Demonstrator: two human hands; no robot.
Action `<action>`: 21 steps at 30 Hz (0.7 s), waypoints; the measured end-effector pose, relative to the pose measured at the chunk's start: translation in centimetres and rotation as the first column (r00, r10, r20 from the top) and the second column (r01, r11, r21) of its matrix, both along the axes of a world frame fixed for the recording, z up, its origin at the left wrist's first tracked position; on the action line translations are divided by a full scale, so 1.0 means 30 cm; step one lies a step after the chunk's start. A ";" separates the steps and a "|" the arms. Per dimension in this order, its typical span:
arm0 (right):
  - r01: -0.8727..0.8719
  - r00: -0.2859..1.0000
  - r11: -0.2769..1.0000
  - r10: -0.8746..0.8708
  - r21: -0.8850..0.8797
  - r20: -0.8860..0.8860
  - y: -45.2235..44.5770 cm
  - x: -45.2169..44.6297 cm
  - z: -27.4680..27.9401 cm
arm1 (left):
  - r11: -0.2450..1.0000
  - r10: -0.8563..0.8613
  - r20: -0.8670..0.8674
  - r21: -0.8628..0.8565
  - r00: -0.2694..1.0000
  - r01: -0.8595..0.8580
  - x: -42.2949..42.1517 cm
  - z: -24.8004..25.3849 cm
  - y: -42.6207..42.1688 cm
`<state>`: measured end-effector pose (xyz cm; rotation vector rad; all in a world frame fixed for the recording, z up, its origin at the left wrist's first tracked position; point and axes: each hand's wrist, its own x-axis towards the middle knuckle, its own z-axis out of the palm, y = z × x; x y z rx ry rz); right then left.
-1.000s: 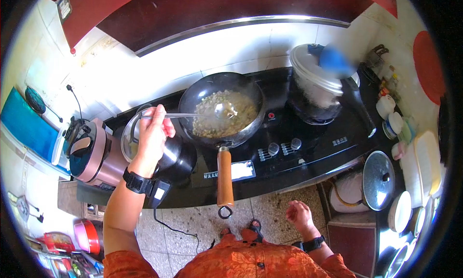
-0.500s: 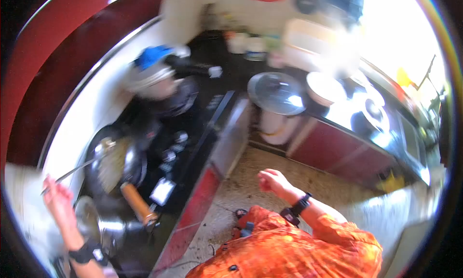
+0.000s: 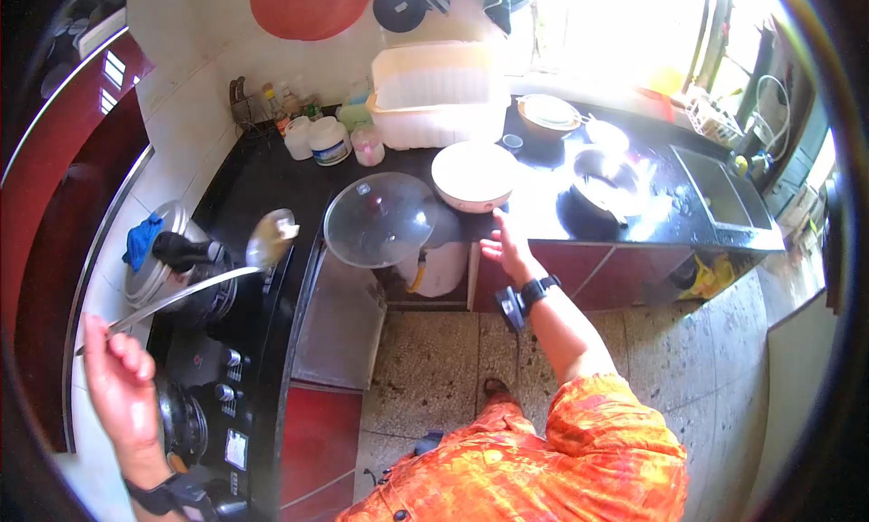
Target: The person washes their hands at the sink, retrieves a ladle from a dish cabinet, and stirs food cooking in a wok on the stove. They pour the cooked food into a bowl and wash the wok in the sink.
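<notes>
My left hand is closed around the long metal handle of a ladle, held up over the black stove. A small pale lump sits in the ladle's head. My right hand is open, fingers stretched out, just in front of a white bowl at the counter's edge; whether the fingertips touch the bowl I cannot tell. Left of the bowl lies a clear glass lid, jutting over the counter's front edge.
A lidded pot with a blue cloth stands by the left wall. Jars and a white plastic basket are at the back. A steel pan and a sink lie to the right. An open cabinet door is below.
The view has swung right toward the counter. The ladle, earlier in the wok, is now lifted clear of it. My right hand has reached forward to the bowl and its fingers have opened.
</notes>
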<state>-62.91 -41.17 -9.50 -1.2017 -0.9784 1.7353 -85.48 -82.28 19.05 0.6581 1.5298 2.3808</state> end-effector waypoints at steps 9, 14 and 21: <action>-0.279 0.937 0.956 0.291 0.087 -0.192 0.356 -0.013 -0.116 | 0.947 -0.306 0.037 -0.086 0.951 0.309 0.240 -0.155 0.639; -0.439 0.875 0.896 0.442 0.058 -0.199 0.237 0.105 0.028 | 0.929 -0.350 -0.039 -0.144 0.936 0.341 0.272 -0.177 0.727; -0.688 0.722 0.702 0.638 -0.182 -0.267 -0.010 0.267 0.154 | 0.931 -0.354 -0.107 -0.136 0.929 0.340 0.260 -0.154 0.609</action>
